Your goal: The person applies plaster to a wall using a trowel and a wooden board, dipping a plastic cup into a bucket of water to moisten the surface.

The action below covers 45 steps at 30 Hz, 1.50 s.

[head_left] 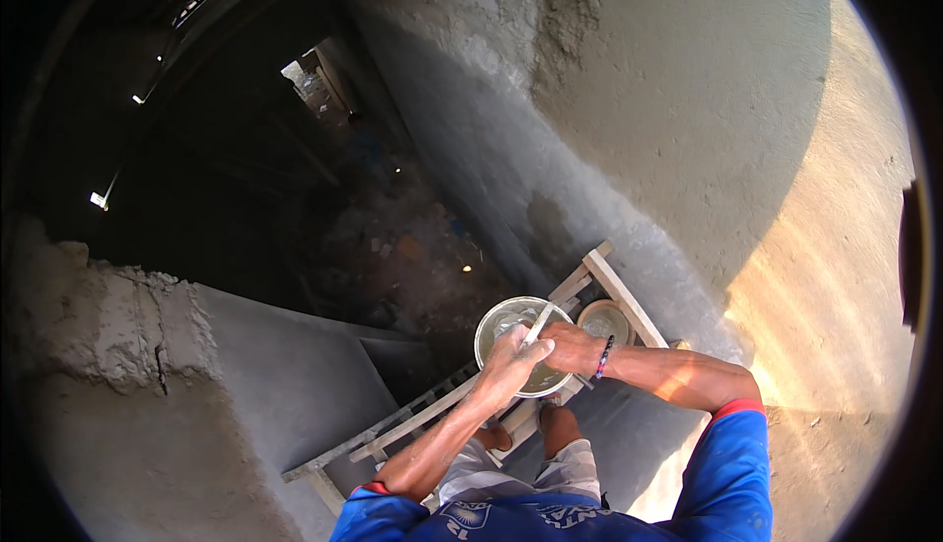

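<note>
Both my hands are together over a round bucket with a pale rim and greyish contents. My left hand is closed, its thumb stretched toward the right hand. A pale narrow strip, perhaps the edge of a flat tool, rises from between the hands, with the left fingers around its lower end. My right hand is curled closed against the strip and the left hand; what lies inside its fingers is hidden. Something whitish shows in the bucket beyond the left hand.
A smaller round container with an orange-brown rim stands right of the bucket. Beneath me is a wooden scaffold of slats, my feet on it. A plastered wall rises at the right, a broken-edged wall at the left. A dark, littered floor lies far below.
</note>
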Available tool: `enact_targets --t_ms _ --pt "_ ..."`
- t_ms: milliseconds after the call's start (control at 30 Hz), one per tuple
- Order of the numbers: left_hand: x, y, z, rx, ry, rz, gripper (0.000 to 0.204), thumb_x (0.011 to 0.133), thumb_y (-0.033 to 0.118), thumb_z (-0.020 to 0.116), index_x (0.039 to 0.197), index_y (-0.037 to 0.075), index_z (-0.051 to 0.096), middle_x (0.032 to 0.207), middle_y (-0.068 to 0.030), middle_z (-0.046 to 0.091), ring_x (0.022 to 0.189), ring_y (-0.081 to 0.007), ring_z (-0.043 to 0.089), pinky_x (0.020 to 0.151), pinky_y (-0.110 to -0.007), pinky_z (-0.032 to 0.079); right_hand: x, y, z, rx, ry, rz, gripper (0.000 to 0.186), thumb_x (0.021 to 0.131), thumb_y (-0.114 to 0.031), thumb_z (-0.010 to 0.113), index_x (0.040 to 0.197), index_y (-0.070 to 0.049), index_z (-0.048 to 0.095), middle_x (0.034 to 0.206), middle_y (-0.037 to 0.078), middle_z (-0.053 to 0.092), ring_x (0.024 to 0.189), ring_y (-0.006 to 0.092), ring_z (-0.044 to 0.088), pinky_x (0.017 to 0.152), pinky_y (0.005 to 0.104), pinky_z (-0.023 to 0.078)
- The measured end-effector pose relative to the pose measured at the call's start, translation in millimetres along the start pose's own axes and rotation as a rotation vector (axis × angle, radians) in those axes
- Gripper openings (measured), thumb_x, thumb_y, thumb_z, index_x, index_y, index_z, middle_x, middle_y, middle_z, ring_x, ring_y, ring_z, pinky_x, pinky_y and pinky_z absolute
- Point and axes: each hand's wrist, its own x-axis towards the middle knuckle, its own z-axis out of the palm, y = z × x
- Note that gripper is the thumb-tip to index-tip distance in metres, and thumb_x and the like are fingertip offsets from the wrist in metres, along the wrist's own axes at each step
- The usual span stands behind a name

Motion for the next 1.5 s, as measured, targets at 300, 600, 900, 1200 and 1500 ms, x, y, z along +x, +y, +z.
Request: enact_targets --t_ms 300,600,900,1200,1500 --pt "2.1 32.2 5.0 -0.297 0.099 -0.133 0.017 0.089 0.022 0.063 0.087 0.007 0.053 0.066 0.0068 0.041 0.055 -0.0033 0.035 0.05 -0.021 0.029 -33.4 -10.4 -31.8 -0.251 0.0 -0.09 0.02 0.074 -0.005 0.058 0.095 -0.004 0.059 0.094 0.011 0.058 0.09 0.0301 0.062 0.078 0.0384 0.053" --pt "18.0 37.9 -2.1 -0.429 0.207 -0.135 0.023 0.09 0.025 0.062 0.078 0.01 0.05 0.062 0.0072 0.038 0.051 -0.0037 0.032 0.046 -0.022 0.027 -73.1 -38.8 -83.0 -0.293 0.109 -0.127 0.022 0.069 -0.005 0.064 0.088 -0.007 0.052 0.09 0.007 0.05 0.089 0.0265 0.055 0.076 0.0369 0.051" --pt "-5.4 26.5 -19.5 -0.433 0.366 -0.083 0.023 0.09 0.02 0.059 0.075 0.011 0.044 0.061 0.0042 0.041 0.052 -0.0061 0.038 0.05 -0.025 0.035 -94.7 -16.7 -144.0 -0.366 0.185 -0.024 0.007 0.081 -0.008 0.06 0.085 -0.006 0.055 0.084 0.008 0.052 0.081 0.0264 0.058 0.071 0.0359 0.052" --pt "-69.0 -16.4 -46.1 -0.579 0.671 -0.157 0.023 0.087 0.015 0.063 0.073 0.012 0.045 0.061 0.0061 0.038 0.053 -0.0044 0.033 0.048 -0.022 0.026 -30.6 49.9 -233.2 -0.313 0.296 0.104 0.01 0.088 -0.01 0.058 0.088 -0.001 0.055 0.079 0.016 0.054 0.075 0.0373 0.059 0.067 0.0461 0.049" --pt "-148.3 -64.5 -73.7 -0.513 0.959 -0.267 0.019 0.086 0.019 0.058 0.075 0.012 0.044 0.06 0.0056 0.037 0.051 -0.0062 0.033 0.046 -0.024 0.03 89.1 141.7 -333.5 -0.206 0.518 0.31 0.027 0.089 -0.02 0.061 0.101 0.005 0.061 0.097 0.023 0.066 0.094 0.0387 0.064 0.082 0.0449 0.048"
